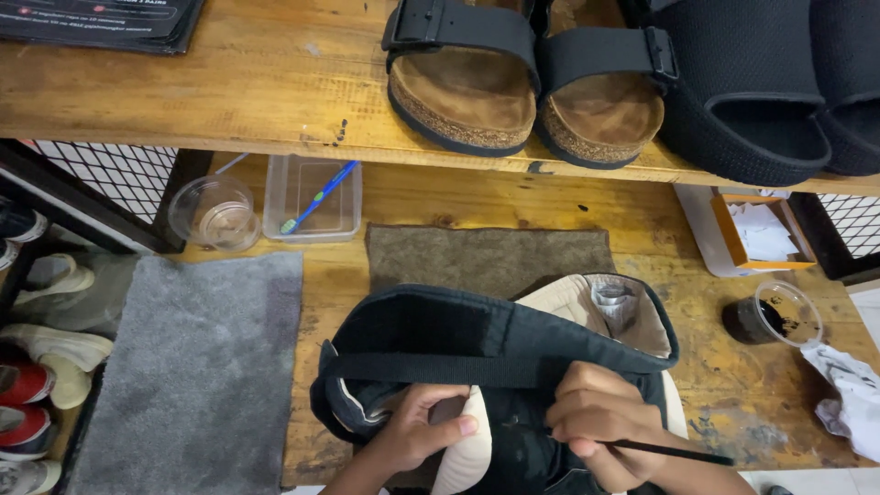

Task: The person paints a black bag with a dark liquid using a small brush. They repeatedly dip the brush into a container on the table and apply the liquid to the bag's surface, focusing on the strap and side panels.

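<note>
A dark navy high-top shoe (440,335) with a cream lining and cream sole lies on the wooden workbench (513,206), its opening facing away from me. My left hand (417,431) grips the cream sole edge at the shoe's near side, thumb on top. My right hand (596,426) rests on the shoe's dark upper and pinches a thin black stick-like tool (674,451) that points to the right. The tool's working end is hidden under my fingers.
A brown cloth (486,257) lies under the shoe, a grey mat (197,367) to the left. Behind stand a clear cup (214,213) and a clear tray with a blue toothbrush (316,198). A cup of dark liquid (773,314) and crumpled paper (848,390) sit right. Sandals (463,78) rest on the shelf above.
</note>
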